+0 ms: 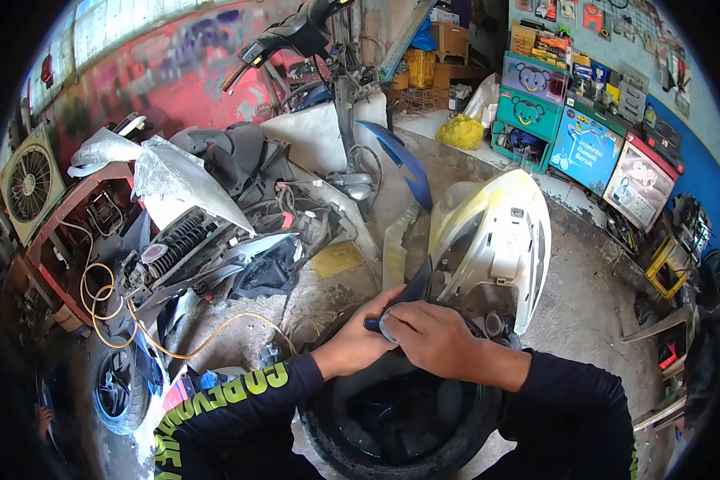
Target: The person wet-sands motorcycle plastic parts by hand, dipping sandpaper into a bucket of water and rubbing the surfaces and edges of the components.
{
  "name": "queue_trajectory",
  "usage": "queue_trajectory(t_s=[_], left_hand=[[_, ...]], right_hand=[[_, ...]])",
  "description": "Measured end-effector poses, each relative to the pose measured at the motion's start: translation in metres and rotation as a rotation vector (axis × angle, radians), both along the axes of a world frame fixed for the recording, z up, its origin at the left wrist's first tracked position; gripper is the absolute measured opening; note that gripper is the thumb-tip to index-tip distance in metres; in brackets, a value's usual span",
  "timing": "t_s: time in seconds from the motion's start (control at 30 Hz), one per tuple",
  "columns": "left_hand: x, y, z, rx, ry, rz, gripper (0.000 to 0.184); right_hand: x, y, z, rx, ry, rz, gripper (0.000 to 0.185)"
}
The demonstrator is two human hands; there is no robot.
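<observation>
Apparently, the black tub serves as the catching place: both hands meet above its far side, where drips could fall inside. The left hand grasps a narrow dark body panel, I think to steady it, while the right hand pinches a small grey piece, too covered to identify, against it. Beyond the tub, a white-yellow scooter fairing rests, perhaps for easy reach.

I am in what looks like a motorbike repair workshop: ahead of me are a bare handlebar, loose body panels, a tyred wheel, worn concrete floor and wall-hung tools.
</observation>
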State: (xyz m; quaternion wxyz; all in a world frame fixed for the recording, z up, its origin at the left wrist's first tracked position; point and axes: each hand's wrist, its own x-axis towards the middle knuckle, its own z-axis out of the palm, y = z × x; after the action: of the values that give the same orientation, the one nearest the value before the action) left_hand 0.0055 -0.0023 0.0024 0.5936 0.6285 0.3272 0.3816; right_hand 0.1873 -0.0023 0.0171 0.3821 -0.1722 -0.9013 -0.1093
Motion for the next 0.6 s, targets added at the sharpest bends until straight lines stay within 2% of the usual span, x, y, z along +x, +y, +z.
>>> queue_trajectory(t_s=[0.03,0.07,0.13,0.27,0.3,0.33,0.4,0.43,0.53,0.6], left_hand=[[-0.002,0.002,0.0,0.064,-0.021,-0.018,0.076],[-0.005,0.004,0.001,-0.063,-0.012,-0.019,0.077],[-0.004,-0.005,0.013,-0.062,0.019,-0.017,0.077],[-0.005,0.003,-0.006,-0.02,-0.006,-0.008,0.077],[-0.008,0.005,-0.008,-0.005,-0.056,-0.02,0.077],[-0.009,0.002,0.004,-0.136,-0.048,0.006,0.079],[-0.006,0.0,0.008,-0.123,-0.013,0.035,0.079],[-0.006,0.0,0.007,-0.105,0.021,0.056,0.078],[-0.011,0.009,-0.012,-0.145,-0.088,-0.01,0.078],[-0.015,0.01,-0.005,-0.199,-0.08,-0.03,0.079]], right_hand=[[0.003,0.007,-0.001,-0.003,0.006,-0.003,0.023],[0.009,0.02,-0.003,-0.023,-0.006,-0.06,0.022],[0.02,0.033,-0.002,-0.063,-0.061,-0.182,0.021],[-0.002,0.002,0.002,0.011,0.006,0.01,0.021],[0.001,0.011,-0.003,0.006,0.015,0.007,0.021],[0.009,0.028,-0.008,-0.012,-0.015,-0.069,0.02],[0.016,0.041,-0.01,-0.051,-0.057,-0.17,0.02],[0.009,0.031,-0.008,-0.056,-0.055,-0.169,0.02],[-0.009,0.01,-0.003,0.006,0.02,0.047,0.024],[0.01,0.035,-0.007,-0.03,-0.008,-0.049,0.024]])
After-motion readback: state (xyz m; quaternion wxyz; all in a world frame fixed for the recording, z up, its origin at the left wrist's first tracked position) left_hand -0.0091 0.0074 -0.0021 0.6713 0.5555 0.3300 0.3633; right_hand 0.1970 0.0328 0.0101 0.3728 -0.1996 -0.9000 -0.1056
